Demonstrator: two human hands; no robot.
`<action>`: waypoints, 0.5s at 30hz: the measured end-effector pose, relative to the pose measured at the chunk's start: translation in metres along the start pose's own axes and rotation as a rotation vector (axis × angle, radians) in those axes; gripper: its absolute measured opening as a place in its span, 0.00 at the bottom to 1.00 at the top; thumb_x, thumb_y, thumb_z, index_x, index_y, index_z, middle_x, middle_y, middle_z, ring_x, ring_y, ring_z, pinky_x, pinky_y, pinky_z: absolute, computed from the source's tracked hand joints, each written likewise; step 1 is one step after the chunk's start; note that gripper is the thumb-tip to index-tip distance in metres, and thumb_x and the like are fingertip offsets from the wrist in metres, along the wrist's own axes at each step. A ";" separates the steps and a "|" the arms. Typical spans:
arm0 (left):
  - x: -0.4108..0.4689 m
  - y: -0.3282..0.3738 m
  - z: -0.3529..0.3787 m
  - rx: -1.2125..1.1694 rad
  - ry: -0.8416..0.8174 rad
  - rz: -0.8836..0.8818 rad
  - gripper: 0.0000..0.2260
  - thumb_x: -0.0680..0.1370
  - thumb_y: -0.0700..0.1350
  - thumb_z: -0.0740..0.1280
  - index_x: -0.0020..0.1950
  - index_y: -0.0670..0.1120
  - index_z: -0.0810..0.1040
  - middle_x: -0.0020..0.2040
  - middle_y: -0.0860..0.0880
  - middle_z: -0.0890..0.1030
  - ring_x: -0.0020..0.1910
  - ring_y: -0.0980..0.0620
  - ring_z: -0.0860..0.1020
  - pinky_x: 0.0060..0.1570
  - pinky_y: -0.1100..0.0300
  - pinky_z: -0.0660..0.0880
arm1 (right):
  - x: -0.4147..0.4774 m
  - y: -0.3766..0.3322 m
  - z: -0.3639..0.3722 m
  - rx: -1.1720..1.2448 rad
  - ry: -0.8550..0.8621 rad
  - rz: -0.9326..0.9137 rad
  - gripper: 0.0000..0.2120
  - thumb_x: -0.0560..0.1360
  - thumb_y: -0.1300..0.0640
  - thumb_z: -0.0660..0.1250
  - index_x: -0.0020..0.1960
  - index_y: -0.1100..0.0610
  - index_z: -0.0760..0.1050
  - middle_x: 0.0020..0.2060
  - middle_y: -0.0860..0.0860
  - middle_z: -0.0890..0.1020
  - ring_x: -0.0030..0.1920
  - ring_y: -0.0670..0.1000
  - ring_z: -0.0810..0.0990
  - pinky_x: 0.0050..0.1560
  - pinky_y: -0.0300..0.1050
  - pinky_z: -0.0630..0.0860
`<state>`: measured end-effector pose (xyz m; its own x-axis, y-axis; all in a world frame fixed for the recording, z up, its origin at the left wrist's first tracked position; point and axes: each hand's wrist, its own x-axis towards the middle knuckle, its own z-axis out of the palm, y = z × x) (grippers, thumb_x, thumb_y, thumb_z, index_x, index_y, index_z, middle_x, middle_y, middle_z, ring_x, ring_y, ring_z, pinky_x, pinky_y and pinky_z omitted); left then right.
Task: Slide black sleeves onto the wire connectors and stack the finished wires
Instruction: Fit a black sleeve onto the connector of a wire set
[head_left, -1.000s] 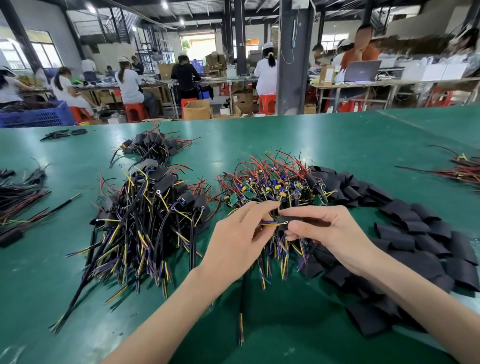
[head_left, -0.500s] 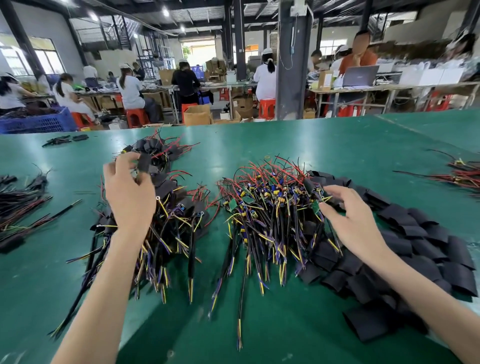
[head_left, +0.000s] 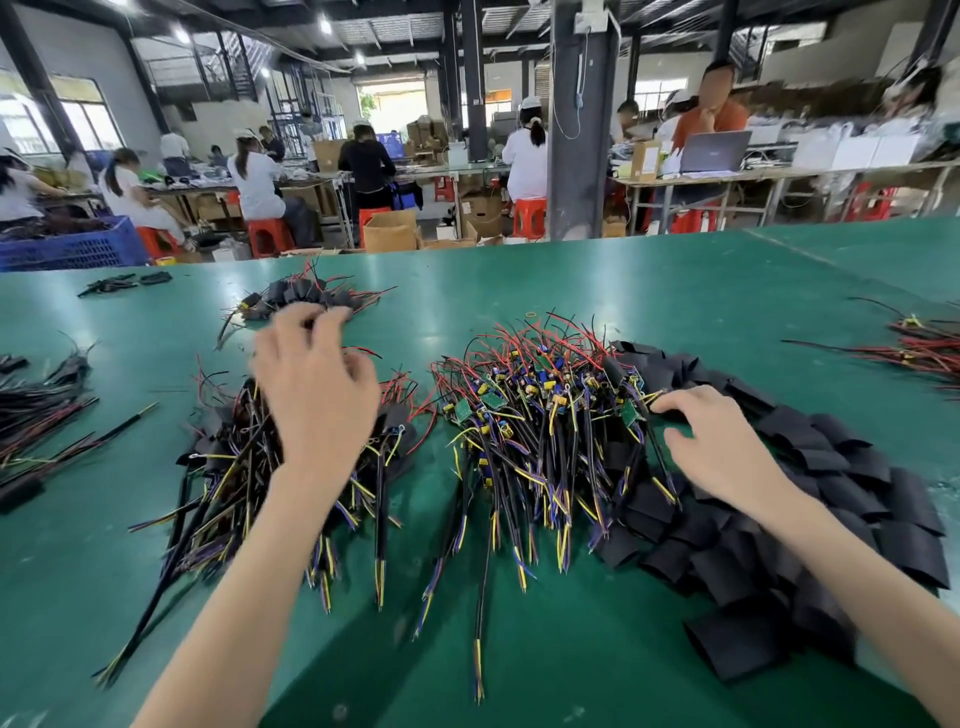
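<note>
On the green counter (head_left: 571, 280), the heap of sleeved black wires (head_left: 228, 478) lies at nine o'clock. The left hand (head_left: 317, 400) hovers over it, blurred, its grip loose and apparently empty. The tangle of unsleeved wires with green boards (head_left: 540, 415) sits in the centre. At three o'clock the right hand (head_left: 722, 447), its grip flat and empty, touches the near edge of the pile of flat black sleeves (head_left: 831, 493), probably to fetch one.

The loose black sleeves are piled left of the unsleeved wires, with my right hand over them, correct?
Not quite: the head view shows the loose black sleeves piled right of the unsleeved wires, not left. Your right hand is indeed over them.
</note>
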<state>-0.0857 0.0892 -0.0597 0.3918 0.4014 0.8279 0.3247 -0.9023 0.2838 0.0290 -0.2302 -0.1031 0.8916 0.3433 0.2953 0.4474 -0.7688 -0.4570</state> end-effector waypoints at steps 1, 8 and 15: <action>-0.001 0.013 0.006 -0.085 -0.100 0.023 0.14 0.73 0.38 0.62 0.58 0.43 0.78 0.56 0.41 0.76 0.56 0.38 0.72 0.55 0.49 0.67 | 0.001 0.003 -0.002 -0.030 -0.020 0.007 0.18 0.71 0.68 0.62 0.59 0.58 0.76 0.58 0.58 0.74 0.61 0.60 0.70 0.63 0.52 0.67; -0.013 0.064 0.062 -0.063 -0.786 -0.123 0.12 0.79 0.42 0.58 0.54 0.34 0.74 0.53 0.35 0.79 0.53 0.38 0.77 0.47 0.54 0.70 | 0.005 0.011 -0.012 -0.013 -0.209 -0.003 0.17 0.68 0.69 0.62 0.50 0.50 0.76 0.49 0.54 0.74 0.49 0.52 0.75 0.50 0.43 0.68; -0.011 0.068 0.078 -0.250 -0.833 -0.363 0.12 0.72 0.37 0.67 0.33 0.40 0.66 0.29 0.46 0.67 0.33 0.47 0.68 0.32 0.61 0.63 | -0.001 0.004 -0.034 0.067 -0.490 -0.148 0.14 0.68 0.62 0.72 0.44 0.44 0.74 0.44 0.48 0.77 0.44 0.48 0.76 0.43 0.36 0.71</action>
<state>-0.0009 0.0359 -0.0870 0.8238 0.5607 0.0840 0.3909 -0.6690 0.6321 0.0278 -0.2522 -0.0768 0.7392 0.6708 -0.0597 0.5606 -0.6620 -0.4975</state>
